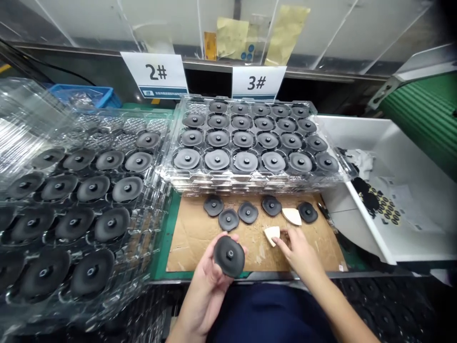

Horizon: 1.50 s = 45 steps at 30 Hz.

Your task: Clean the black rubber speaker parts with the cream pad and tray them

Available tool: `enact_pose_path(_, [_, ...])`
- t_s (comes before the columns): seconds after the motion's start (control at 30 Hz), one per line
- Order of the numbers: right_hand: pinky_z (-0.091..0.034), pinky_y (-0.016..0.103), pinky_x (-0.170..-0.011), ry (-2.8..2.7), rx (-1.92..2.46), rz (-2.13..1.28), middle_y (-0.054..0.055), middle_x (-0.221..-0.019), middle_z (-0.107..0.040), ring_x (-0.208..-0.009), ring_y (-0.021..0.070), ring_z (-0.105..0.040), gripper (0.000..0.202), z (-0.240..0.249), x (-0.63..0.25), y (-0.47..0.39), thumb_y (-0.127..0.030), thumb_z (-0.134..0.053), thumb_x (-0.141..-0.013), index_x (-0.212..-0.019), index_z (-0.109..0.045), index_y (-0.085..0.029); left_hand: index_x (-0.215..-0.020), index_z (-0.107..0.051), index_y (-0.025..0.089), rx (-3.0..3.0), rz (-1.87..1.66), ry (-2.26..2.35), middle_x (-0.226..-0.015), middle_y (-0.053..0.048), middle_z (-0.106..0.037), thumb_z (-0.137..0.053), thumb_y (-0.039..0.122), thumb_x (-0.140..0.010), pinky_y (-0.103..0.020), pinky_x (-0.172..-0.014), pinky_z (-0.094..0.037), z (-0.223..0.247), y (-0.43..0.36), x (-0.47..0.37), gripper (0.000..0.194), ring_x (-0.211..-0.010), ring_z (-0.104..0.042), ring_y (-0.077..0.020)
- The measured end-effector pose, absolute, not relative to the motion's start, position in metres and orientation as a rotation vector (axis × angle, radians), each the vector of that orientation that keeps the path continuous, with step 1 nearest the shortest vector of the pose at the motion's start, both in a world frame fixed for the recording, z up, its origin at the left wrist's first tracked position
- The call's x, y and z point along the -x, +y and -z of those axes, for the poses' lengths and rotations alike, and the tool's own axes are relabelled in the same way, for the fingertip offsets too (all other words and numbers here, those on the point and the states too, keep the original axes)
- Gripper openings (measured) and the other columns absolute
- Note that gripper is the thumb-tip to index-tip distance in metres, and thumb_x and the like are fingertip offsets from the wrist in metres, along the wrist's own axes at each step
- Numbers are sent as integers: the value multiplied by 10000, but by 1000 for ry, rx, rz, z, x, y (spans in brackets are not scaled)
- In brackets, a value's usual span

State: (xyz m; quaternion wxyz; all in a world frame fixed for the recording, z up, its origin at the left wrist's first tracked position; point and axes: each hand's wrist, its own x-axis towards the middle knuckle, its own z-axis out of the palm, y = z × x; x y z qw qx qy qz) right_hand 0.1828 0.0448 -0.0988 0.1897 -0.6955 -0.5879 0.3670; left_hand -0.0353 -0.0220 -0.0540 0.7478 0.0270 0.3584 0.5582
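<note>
My left hand (210, 276) grips a black rounded disc (228, 264) with a short hollow stem at its centre, its stem side facing up. My right hand (296, 247) pinches a cream-coloured wedge-shaped piece (272, 234) just above the cardboard sheet (193, 247); whether it touches the sheet I cannot tell. Beyond it, a second cream-coloured piece (292, 216) lies beside a loose black disc (307, 212). Several more loose discs rest on the cardboard, among them one disc (248, 212) between my hands and another disc (271, 206) farther back.
A stack of clear plastic trays (250, 177) filled with black discs stands behind the cardboard. At left are more clear trays (143, 238) of discs, with a blue basket (114, 100) behind. On the right, a white bin (374, 247) holds dark pieces and sticker sheets (389, 209).
</note>
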Motion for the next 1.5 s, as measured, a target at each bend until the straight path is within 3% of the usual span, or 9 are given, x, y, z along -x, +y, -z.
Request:
enact_pose_path(0.27, [-353, 401, -847, -1433, 1727, -1118, 54, -907, -528, -766, 198, -450, 402, 130, -160, 38, -412, -669, -662, -987, -571, -199, -1234, -473, 258, 67, -1268, 713, -1282, -94, -540, -585, 336, -779, -375, -978, -379, 62, -25, 46, 475, -1176, -489, -264])
enact_pose_path(0.5, [-410, 251, -569, -958, 1440, -1702, 41, -922, -577, -700, 148, -526, 351, 103, -158, 31, -372, -612, -749, -1058, -552, -218, -1325, -338, 288, 98, -1297, 748, -1249, -115, -564, -571, 356, -784, -365, -913, -436, 54, -25, 41, 593, -1133, -529, -271])
enact_pose_path(0.77, [-426, 250, -556, -633, 1208, -1995, 25, -881, -588, -656, 127, -520, 309, 86, -155, 11, -350, -598, -764, -1053, -583, -240, -1281, -422, 282, 3, -1255, 773, -1259, -101, -551, -661, 298, -719, -349, -907, -442, 43, -16, 24, 611, -1131, -527, -275])
enact_pose_path(0.93, [-442, 281, -728, -703, 1266, -1857, 40, -1003, -616, -847, 171, -565, 301, 69, -161, 24, -295, -638, -757, -1045, -588, -224, -1189, -526, 239, -30, -1202, 753, -1230, -95, -572, -657, 289, -721, -337, -914, -440, 42, -13, 14, 489, -1131, -526, -275])
enact_pose_path(1.07, [-367, 318, -905, -997, 1285, -1503, 26, -1097, -587, -1028, 198, -499, 270, 25, -153, 36, -265, -629, -774, -1041, -597, -246, -1196, -523, 237, -48, -1207, 791, -1234, -88, -568, -711, 296, -659, -334, -928, -433, 40, -11, 3, 572, -1126, -526, -276])
enact_pose_path(1.17, [-380, 364, -848, -1660, 1152, -1127, 43, -1001, -615, -931, 203, -522, 232, -7, -139, 36, -207, -492, -847, -1060, -582, -231, -1210, -514, 246, -63, -1176, 827, -1186, -76, -600, -719, 303, -650, -312, -935, -427, 35, -12, -4, 599, -1112, -533, -242])
enact_pose_path(1.27, [-390, 329, -753, -2156, 959, -1125, 26, -890, -627, -790, 166, -529, 222, -23, -132, 37, -135, -433, -855, -1012, -575, -203, -1214, -506, 284, -61, -1143, 890, -1098, -43, -645, -717, 262, -661, -319, -935, -430, 30, -11, -8, 592, -1049, -568, -215])
enact_pose_path(1.4, [-370, 347, -775, -2208, 1019, -885, 57, -913, -624, -825, 184, -522, 218, -22, -131, 41, -153, -390, -880, -1009, -566, -160, -1060, -624, 217, -81, -1118, 895, -901, -30, -688, -725, 247, -648, -337, -911, -450, 24, -9, -14, 425, -878, -622, -189])
enact_pose_path(1.5, [-373, 351, -743, -2167, 946, -823, 82, -866, -622, -789, 192, -515, 239, -20, -135, 36, -144, -379, -870, -1024, -561, -126, -1014, -650, 219, -73, -1115, 923, -921, -30, -692, -736, 182, -629, -290, -895, -454, 23, -9, -13, 396, -878, -622, -171])
